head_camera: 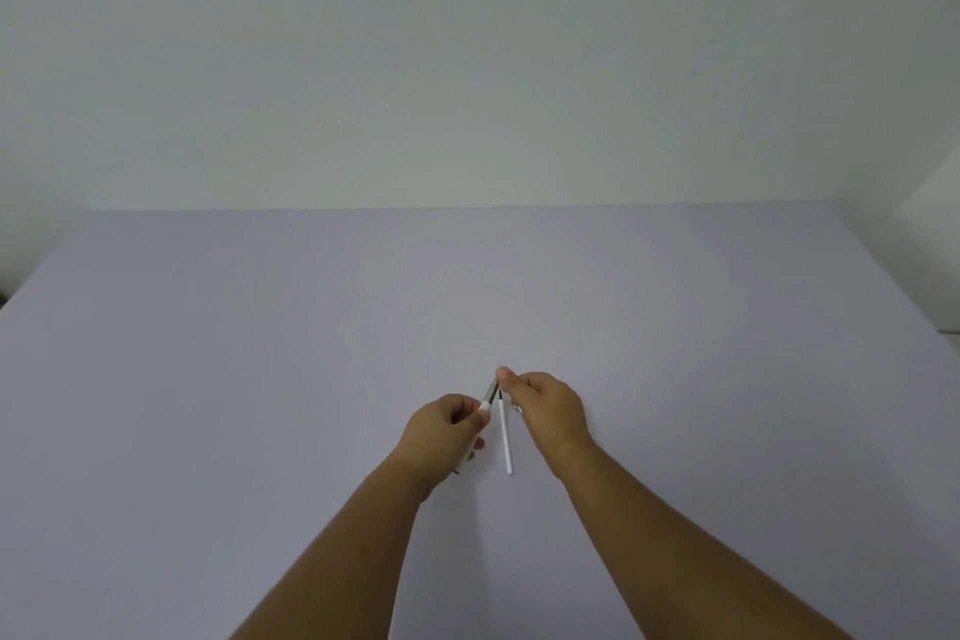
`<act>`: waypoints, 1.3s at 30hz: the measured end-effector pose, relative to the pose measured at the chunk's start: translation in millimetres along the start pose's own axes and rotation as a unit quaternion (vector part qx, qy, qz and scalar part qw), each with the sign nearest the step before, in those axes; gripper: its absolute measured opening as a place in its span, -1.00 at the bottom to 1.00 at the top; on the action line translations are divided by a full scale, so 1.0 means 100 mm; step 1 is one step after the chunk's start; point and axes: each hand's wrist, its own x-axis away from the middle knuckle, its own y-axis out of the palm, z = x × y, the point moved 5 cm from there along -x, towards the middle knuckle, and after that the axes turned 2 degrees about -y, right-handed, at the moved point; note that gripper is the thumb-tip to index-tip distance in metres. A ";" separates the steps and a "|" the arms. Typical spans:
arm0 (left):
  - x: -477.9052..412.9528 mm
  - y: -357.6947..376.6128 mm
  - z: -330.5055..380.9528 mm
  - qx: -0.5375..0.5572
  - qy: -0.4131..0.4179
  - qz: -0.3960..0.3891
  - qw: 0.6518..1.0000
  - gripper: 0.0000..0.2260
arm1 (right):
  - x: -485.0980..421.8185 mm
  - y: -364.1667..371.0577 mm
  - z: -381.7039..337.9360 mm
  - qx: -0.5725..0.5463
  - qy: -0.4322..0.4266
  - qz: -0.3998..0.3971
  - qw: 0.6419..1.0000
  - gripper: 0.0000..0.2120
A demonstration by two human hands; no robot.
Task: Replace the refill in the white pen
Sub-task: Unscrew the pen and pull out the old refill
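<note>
My left hand is closed around the white pen, whose body runs down through the fist and shows a little below it. The pen's grey tip section points up and to the right. My right hand pinches that tip section between thumb and fingertips. A thin white refill with a dark end lies on the table between my two hands, nearly upright in the view. A small metal piece, maybe a spring, shows under my right hand; I cannot tell what it is.
A pale lilac table fills the lower half of the view, with a plain white wall behind its far edge. The table's corners show at the far left and far right.
</note>
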 end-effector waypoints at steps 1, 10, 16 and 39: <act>0.01 0.02 0.03 -0.016 0.006 -0.004 1.000 -0.85 | 0.01 0.03 -0.04 -0.025 0.008 -0.020 0.999 -0.63; 0.10 0.08 0.12 0.068 -0.004 -0.064 0.996 -0.79 | 0.06 -0.07 -0.15 -0.170 0.014 -0.094 0.981 -0.87; 0.11 0.06 0.16 0.039 0.012 -0.054 0.998 -0.79 | 0.08 -0.11 -0.11 -0.175 0.064 -0.122 0.975 -0.79; 0.15 0.03 0.21 -0.025 0.036 -0.037 0.998 -0.83 | 0.04 -0.16 -0.14 -0.194 0.066 -0.136 0.969 -0.96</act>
